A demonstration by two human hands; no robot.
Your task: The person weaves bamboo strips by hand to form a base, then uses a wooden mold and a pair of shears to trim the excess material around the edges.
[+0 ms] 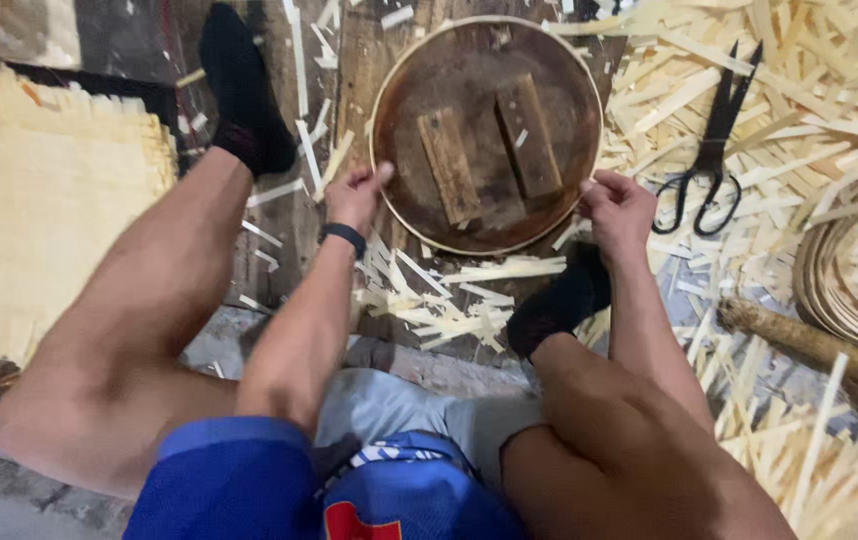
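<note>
Round wooden form (486, 135) lies on the floor at 12 o'clock. Left hand (354, 192) fingers pinch its pale rim strip at 9, right hand (617, 208) at 3. Step: fitting rim; next likely needs steady grip.

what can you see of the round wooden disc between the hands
The round wooden disc lies flat on the floor ahead of the seated person. It looks like dark, worn brown wood with a thin pale strip running around its edge. Two rectangular wooden blocks sit side by side on its face. The left hand pinches the rim at its left edge, the right hand at its lower right. Pale bamboo strips lie scattered around it.
</note>
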